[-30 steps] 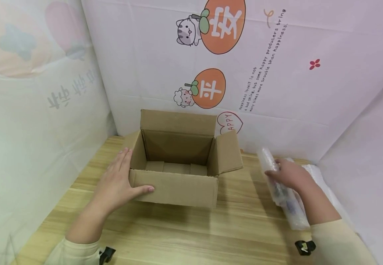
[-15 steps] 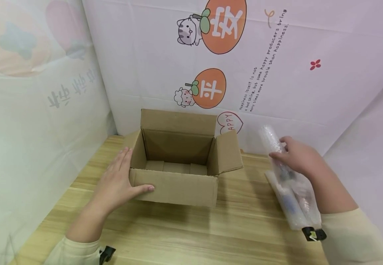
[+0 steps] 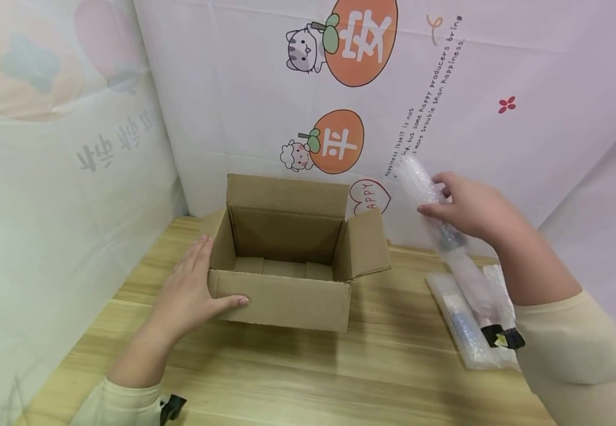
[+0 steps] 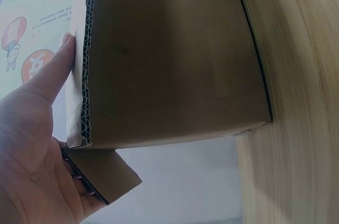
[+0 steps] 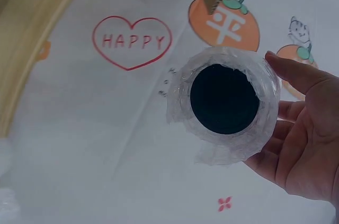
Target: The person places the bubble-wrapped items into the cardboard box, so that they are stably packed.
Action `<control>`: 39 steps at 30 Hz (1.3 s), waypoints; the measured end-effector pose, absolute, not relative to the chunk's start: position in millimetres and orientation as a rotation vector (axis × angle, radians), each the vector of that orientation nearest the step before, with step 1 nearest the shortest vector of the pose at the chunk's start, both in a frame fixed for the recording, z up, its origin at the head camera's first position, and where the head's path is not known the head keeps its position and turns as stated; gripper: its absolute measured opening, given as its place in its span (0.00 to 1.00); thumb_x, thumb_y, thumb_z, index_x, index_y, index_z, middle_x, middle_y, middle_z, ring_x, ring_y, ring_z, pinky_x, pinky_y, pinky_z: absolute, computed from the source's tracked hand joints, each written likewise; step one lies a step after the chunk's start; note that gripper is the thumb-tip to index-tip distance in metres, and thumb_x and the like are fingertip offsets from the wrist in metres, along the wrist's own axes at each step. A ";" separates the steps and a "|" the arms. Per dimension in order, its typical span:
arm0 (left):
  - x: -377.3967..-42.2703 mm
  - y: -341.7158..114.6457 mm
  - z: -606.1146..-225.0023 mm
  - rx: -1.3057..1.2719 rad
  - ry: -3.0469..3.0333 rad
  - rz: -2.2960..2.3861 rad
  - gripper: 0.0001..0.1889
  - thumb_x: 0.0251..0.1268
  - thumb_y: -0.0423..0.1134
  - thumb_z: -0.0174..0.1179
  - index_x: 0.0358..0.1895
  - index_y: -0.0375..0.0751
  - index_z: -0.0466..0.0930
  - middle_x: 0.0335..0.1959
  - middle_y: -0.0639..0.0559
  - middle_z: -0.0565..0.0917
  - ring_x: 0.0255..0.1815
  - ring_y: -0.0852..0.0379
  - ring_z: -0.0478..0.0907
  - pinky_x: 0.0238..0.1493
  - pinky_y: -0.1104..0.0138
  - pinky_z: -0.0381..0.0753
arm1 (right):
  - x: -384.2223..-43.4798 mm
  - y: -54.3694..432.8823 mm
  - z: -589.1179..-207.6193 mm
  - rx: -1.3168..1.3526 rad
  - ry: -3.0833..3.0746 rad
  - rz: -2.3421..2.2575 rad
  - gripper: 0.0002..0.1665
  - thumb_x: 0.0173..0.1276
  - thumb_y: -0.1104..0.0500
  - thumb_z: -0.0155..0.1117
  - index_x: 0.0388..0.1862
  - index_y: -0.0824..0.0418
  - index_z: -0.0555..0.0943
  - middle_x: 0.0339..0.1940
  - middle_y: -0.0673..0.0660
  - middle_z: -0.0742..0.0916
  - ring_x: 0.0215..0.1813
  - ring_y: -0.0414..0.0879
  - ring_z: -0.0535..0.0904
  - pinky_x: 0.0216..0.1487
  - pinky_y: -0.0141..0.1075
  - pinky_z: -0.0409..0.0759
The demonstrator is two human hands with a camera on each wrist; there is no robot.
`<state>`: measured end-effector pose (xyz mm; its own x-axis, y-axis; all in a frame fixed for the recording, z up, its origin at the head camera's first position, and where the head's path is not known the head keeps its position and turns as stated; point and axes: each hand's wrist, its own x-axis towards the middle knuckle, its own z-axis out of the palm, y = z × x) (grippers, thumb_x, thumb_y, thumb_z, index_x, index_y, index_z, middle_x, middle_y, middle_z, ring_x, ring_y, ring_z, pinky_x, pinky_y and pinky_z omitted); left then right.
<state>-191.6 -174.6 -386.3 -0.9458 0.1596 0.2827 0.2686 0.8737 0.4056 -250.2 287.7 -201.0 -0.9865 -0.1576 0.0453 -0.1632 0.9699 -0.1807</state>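
An open cardboard box (image 3: 281,302) stands on the wooden table with its flaps spread. My left hand (image 3: 187,296) rests on its near left corner, fingers straight along the left flap and thumb lying on the front flap. In the left wrist view the thumb lies over the edge of the front flap (image 4: 79,91), and the fingers are partly hidden behind the small side flap (image 4: 103,173). My right hand (image 3: 473,207) grips a bubble-wrapped cylinder (image 3: 419,180) to the right of the box, raised above the table. In the right wrist view the cylinder shows a dark round end (image 5: 225,99).
Below my right forearm, a flat bubble-wrapped package (image 3: 459,322) with a blue patch lies on the table (image 3: 286,378), with more white wrap (image 3: 499,284) beside it. A printed white sheet (image 3: 233,89) stands close behind the box, and other sheets flank both sides.
My right hand has lifted the bubble-wrapped cylinder up off the other wrapped package and tilted it slightly left. The left hand and the box have stayed in place.
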 end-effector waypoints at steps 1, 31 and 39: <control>-191.9 -175.0 -386.7 -0.326 -2.802 -0.660 0.71 0.38 0.81 0.61 0.80 0.47 0.34 0.81 0.43 0.44 0.80 0.37 0.45 0.73 0.36 0.54 | -251.5 283.0 -197.0 0.265 -3.082 0.275 0.48 0.68 0.32 0.57 0.72 0.63 0.59 0.62 0.73 0.76 0.58 0.71 0.74 0.53 0.66 0.72; -194.3 -178.7 -388.0 -0.326 -2.784 -0.695 0.72 0.37 0.80 0.63 0.80 0.47 0.34 0.81 0.45 0.43 0.80 0.39 0.45 0.73 0.37 0.53 | -275.2 113.6 -120.6 0.779 -3.022 0.053 0.37 0.67 0.43 0.65 0.72 0.49 0.65 0.61 0.57 0.78 0.59 0.51 0.75 0.61 0.50 0.74; -193.8 -178.5 -386.3 -0.320 -2.805 -0.703 0.72 0.37 0.80 0.63 0.80 0.47 0.34 0.82 0.46 0.42 0.80 0.39 0.44 0.74 0.38 0.52 | -289.4 75.0 -122.4 0.936 -3.075 -0.005 0.37 0.70 0.44 0.62 0.73 0.50 0.63 0.59 0.56 0.79 0.60 0.49 0.73 0.65 0.46 0.72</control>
